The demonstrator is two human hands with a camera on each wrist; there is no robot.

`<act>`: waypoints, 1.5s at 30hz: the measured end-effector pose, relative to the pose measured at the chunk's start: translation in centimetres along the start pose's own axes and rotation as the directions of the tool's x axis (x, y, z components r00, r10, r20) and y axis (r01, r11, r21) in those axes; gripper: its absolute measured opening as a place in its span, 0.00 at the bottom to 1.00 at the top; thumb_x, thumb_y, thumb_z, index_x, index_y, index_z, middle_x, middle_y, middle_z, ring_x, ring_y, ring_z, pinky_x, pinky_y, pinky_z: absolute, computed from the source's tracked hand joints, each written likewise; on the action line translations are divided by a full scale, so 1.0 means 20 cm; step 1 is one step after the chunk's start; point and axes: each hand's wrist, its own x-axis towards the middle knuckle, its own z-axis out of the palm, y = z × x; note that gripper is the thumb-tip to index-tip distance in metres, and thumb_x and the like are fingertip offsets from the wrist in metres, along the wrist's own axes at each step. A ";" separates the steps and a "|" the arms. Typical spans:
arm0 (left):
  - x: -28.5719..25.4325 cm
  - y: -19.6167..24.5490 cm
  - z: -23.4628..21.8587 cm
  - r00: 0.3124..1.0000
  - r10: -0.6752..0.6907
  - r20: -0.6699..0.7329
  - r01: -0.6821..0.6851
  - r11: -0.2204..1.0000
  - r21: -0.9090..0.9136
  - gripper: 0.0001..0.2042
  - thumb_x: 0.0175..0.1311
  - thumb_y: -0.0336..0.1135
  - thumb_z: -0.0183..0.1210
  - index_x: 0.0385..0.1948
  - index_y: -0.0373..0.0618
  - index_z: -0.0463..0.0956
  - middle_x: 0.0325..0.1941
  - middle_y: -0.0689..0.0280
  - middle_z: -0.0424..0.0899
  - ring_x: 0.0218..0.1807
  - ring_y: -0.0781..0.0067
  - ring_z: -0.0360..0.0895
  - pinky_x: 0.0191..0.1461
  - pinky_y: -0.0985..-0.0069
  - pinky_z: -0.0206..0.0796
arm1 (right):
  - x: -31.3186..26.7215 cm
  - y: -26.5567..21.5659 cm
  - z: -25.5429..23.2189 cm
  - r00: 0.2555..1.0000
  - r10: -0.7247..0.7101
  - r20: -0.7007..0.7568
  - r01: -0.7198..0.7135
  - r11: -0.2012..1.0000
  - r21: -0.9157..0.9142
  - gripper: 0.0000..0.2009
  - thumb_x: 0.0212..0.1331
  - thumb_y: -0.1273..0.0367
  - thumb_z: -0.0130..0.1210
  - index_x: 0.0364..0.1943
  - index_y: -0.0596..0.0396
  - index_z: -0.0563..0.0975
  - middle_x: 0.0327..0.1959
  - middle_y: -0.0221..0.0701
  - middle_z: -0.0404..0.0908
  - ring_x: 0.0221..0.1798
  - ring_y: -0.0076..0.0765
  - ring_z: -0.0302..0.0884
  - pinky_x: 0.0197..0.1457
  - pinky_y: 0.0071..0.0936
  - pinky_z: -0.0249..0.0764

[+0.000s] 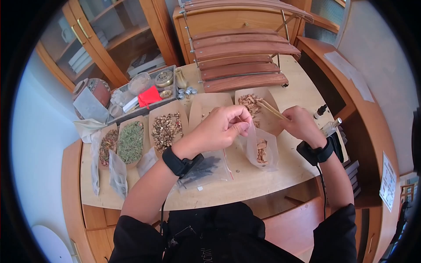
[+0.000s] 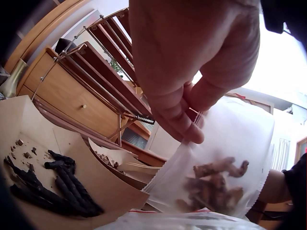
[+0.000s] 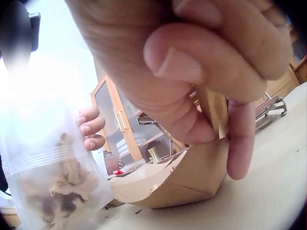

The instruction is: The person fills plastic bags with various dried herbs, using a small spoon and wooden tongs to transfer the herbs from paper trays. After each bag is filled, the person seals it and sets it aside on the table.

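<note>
My left hand (image 1: 221, 127) pinches the top edge of a translucent bag (image 2: 240, 129) between thumb and fingers. Dried brown pieces (image 2: 213, 187) lie in the bottom of the bag, which hangs upright over the table's front half. In my right hand (image 1: 302, 125) is a pair of wooden tongs (image 1: 272, 109), gripped near the rear end. Their tips reach among dried light-brown chips (image 1: 249, 104) in the rightmost paper tray (image 1: 269, 120). Left of it, partly behind my left hand, stands another paper tray (image 2: 115, 191) with black twisted sticks (image 2: 72, 184) and a few crumbs.
Further left, paper trays hold brown bits (image 1: 165, 130), green dried herb (image 1: 130, 142) and a reddish mix (image 1: 108, 144). A zip bag of dark pieces (image 1: 204, 168) lies in front. Behind stand a grey box (image 1: 153, 72) of small items and a slatted wooden rack (image 1: 245, 48).
</note>
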 end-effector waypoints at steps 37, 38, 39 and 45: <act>-0.08 0.04 -0.06 1.000 -0.013 -0.022 0.012 0.999 -0.053 0.04 0.69 0.29 0.50 0.37 0.39 0.71 0.38 0.66 0.77 0.41 0.77 0.76 0.51 0.75 0.69 | 0.09 -0.13 -0.01 0.982 -0.137 -0.131 0.141 0.990 0.023 0.10 0.47 0.68 0.57 0.23 0.62 0.82 0.20 0.47 0.79 0.26 0.51 0.79 0.36 0.38 0.77; -0.09 0.04 -0.06 1.000 -0.012 -0.023 0.011 0.999 -0.052 0.04 0.69 0.29 0.50 0.37 0.39 0.71 0.38 0.66 0.77 0.41 0.77 0.76 0.51 0.75 0.69 | 0.09 -0.13 0.00 0.983 -0.129 -0.131 0.129 0.992 -0.009 0.09 0.47 0.68 0.57 0.23 0.61 0.82 0.20 0.47 0.79 0.26 0.51 0.79 0.35 0.38 0.77; -0.09 0.05 -0.06 1.000 -0.001 -0.021 -0.001 0.998 -0.064 0.04 0.70 0.29 0.50 0.36 0.39 0.71 0.38 0.66 0.77 0.41 0.77 0.76 0.51 0.75 0.69 | 0.09 -0.12 -0.01 0.983 -0.129 -0.131 0.129 0.992 -0.009 0.09 0.47 0.68 0.57 0.23 0.61 0.82 0.20 0.47 0.79 0.26 0.51 0.79 0.35 0.38 0.77; -0.11 0.07 -0.05 1.000 -0.013 -0.009 0.012 0.995 -0.097 0.05 0.70 0.30 0.51 0.37 0.39 0.71 0.38 0.66 0.76 0.41 0.77 0.76 0.51 0.75 0.69 | 0.05 -0.09 -0.02 0.984 -0.173 -0.042 0.173 0.985 -0.009 0.09 0.49 0.69 0.58 0.24 0.64 0.81 0.20 0.45 0.80 0.24 0.47 0.80 0.32 0.33 0.77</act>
